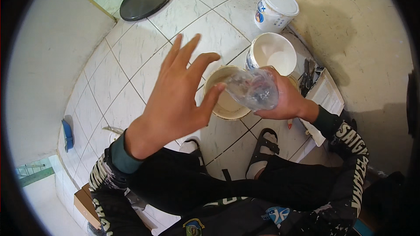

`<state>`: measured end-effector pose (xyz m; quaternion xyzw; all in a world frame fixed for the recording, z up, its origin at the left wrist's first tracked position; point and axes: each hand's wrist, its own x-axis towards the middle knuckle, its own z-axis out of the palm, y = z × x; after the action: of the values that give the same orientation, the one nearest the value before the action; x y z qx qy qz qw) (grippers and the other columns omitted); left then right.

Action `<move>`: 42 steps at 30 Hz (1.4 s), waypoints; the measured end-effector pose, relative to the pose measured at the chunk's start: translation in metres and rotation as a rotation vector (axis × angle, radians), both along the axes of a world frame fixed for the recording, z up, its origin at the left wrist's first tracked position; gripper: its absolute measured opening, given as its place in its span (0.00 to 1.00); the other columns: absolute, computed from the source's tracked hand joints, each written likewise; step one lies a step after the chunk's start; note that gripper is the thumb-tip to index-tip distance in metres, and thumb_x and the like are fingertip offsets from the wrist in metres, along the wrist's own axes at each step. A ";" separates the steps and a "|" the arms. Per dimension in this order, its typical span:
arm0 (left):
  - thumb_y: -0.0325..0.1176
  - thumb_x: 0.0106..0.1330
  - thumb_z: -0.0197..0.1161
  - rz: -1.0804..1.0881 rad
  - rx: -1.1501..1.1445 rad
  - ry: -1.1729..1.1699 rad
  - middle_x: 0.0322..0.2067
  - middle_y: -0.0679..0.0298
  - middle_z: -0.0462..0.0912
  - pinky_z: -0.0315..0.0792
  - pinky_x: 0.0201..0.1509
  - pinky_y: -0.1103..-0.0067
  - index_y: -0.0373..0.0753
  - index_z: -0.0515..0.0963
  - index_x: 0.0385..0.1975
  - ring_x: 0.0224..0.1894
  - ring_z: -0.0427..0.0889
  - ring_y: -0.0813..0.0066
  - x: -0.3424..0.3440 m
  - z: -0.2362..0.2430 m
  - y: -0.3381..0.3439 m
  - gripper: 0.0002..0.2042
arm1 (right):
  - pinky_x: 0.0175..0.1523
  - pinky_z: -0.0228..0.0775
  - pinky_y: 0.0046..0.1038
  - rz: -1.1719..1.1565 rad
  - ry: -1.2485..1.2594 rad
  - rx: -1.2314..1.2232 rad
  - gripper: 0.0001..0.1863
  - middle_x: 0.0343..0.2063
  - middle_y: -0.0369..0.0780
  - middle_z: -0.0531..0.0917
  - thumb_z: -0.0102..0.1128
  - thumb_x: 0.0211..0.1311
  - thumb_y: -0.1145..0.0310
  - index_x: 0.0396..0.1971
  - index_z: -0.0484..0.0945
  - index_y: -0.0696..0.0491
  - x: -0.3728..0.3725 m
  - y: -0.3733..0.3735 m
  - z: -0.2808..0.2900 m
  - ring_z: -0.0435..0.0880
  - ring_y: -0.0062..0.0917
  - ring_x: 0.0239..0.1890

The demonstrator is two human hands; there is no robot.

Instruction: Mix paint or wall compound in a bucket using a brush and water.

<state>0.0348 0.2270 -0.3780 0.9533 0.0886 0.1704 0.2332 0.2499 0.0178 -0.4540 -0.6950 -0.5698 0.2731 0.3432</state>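
My right hand [286,98] is closed around a clear, crinkled plastic bag [253,91], held tilted above a round pail. What is inside the bag is hard to make out. My left hand [177,91] is raised with its fingers spread. Its thumb tip comes close to the narrow left end of the bag; I cannot tell whether they touch. Below the bag stands the off-white pail [231,116], partly hidden by the bag and my hands. Its pale inside shows in part.
Beyond the pail stands a white bucket [257,43] with pale material inside, and behind it a lidded white bucket [280,4] by the wall. Dark tools [307,76] lie at the right beside a white panel [326,94]. A dark rounded seat [146,0] is at the back left, a blue object [67,134] at the left wall.
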 end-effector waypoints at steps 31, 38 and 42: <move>0.44 0.70 0.64 -0.119 0.165 0.591 0.64 0.38 0.71 0.64 0.71 0.55 0.36 0.72 0.62 0.69 0.65 0.32 -0.009 -0.025 0.006 0.26 | 0.59 0.73 0.41 0.055 -0.347 -0.407 0.55 0.51 0.59 0.78 0.74 0.41 0.57 0.67 0.58 0.70 0.018 -0.042 -0.034 0.80 0.50 0.51; 0.44 0.70 0.64 -0.128 0.168 0.614 0.64 0.38 0.71 0.64 0.71 0.55 0.36 0.72 0.62 0.69 0.65 0.32 -0.007 -0.024 0.005 0.26 | 0.58 0.73 0.41 0.063 -0.378 -0.396 0.53 0.49 0.60 0.78 0.74 0.41 0.56 0.65 0.60 0.69 0.021 -0.046 -0.036 0.80 0.52 0.50; 0.45 0.70 0.65 -0.125 0.157 0.594 0.64 0.38 0.71 0.64 0.71 0.55 0.36 0.72 0.62 0.69 0.65 0.32 -0.007 -0.023 0.005 0.26 | 0.58 0.73 0.42 0.063 -0.361 -0.418 0.52 0.50 0.60 0.78 0.73 0.41 0.56 0.65 0.60 0.69 0.021 -0.046 -0.035 0.80 0.53 0.51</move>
<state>0.0274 0.2321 -0.4011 0.9801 0.0807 -0.1237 0.1328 0.2711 -0.0281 -0.4892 -0.7700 -0.5745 0.2669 0.0766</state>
